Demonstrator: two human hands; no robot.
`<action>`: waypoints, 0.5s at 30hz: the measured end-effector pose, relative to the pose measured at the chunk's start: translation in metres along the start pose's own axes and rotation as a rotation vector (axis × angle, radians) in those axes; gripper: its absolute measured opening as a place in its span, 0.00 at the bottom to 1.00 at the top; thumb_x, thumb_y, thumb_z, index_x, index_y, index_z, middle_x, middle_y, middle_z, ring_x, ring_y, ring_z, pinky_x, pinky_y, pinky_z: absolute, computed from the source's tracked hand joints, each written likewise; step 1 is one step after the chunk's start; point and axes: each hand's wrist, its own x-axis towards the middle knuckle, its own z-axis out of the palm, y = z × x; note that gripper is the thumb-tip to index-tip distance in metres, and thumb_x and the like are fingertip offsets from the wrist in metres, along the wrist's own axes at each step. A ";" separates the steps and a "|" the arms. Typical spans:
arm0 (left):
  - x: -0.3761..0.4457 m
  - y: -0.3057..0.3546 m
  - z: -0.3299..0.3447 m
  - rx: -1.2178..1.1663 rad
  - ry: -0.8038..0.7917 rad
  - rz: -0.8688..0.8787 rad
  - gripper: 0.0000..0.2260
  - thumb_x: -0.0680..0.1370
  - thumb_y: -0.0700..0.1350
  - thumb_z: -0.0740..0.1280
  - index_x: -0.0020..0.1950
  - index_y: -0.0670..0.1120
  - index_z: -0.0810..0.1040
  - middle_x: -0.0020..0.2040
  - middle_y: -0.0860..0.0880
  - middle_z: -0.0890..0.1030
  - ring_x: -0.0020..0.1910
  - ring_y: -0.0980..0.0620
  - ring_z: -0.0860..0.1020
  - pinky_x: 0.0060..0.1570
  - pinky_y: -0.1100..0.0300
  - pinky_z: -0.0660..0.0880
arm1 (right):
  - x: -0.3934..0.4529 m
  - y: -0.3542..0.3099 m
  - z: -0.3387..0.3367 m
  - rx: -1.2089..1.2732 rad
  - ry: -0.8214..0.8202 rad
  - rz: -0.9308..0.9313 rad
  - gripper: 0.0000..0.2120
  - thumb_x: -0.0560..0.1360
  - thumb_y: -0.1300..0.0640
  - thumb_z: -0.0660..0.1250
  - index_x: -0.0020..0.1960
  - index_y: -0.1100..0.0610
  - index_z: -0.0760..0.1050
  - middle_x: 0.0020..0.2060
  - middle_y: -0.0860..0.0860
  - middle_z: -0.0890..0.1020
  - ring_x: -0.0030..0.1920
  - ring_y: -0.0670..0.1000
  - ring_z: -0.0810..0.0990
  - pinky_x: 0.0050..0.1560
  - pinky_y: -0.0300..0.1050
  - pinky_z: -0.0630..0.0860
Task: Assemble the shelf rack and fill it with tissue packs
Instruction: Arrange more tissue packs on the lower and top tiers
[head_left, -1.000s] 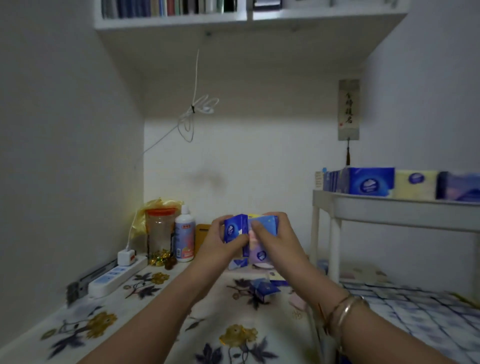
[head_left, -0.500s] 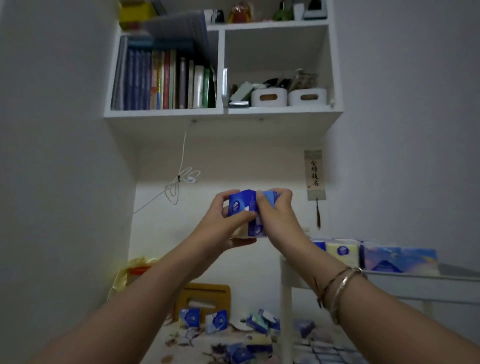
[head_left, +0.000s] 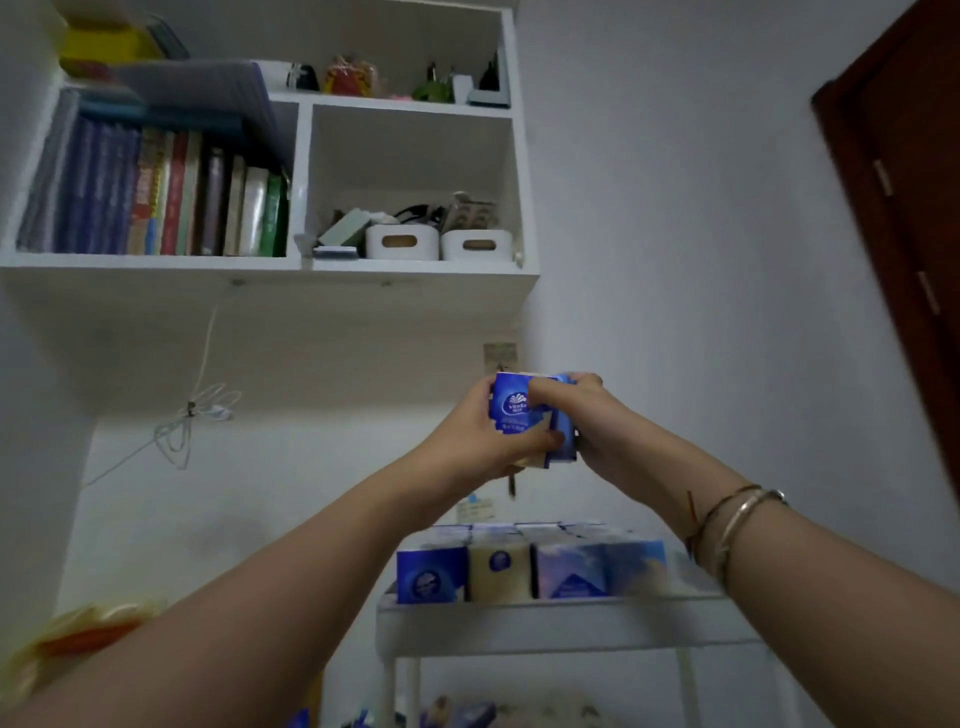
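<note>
Rack (head_left: 566, 623) stands assembled, its top tier partly filled with packs (head_left: 524, 569), while left hand (head_left: 488, 436) and right hand (head_left: 587, 421) grip a held bundle (head_left: 519, 410) above it.

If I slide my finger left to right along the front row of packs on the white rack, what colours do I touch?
Dark blue pack → cream pack → pale purple pack → light blue pack, all on the rack.

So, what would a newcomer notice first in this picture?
Both hands, left hand and right hand, grip a bunch of small blue tissue packs mid-frame. Below them, more blue and cream packs line the white plastic rack's top tray. Upper left hangs a white wall shelf with books.
</note>
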 end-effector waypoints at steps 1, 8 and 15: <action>0.007 -0.005 0.011 0.011 -0.027 -0.012 0.27 0.68 0.44 0.75 0.65 0.50 0.70 0.58 0.45 0.80 0.57 0.44 0.80 0.59 0.45 0.76 | 0.002 0.005 -0.014 -0.037 0.018 0.000 0.34 0.62 0.55 0.70 0.64 0.63 0.64 0.53 0.63 0.79 0.40 0.54 0.84 0.32 0.45 0.78; 0.063 -0.046 0.056 0.412 -0.163 -0.139 0.25 0.79 0.50 0.63 0.75 0.47 0.63 0.73 0.51 0.67 0.70 0.52 0.67 0.68 0.57 0.65 | 0.026 0.057 -0.106 -0.255 0.245 0.125 0.36 0.58 0.57 0.70 0.64 0.64 0.65 0.50 0.60 0.78 0.40 0.54 0.79 0.26 0.37 0.73; 0.092 -0.086 0.073 0.855 -0.347 -0.268 0.17 0.83 0.42 0.52 0.68 0.35 0.69 0.70 0.39 0.69 0.68 0.43 0.68 0.65 0.56 0.64 | 0.047 0.104 -0.139 -0.530 0.002 0.426 0.30 0.66 0.66 0.68 0.64 0.60 0.60 0.56 0.63 0.74 0.46 0.55 0.77 0.39 0.46 0.74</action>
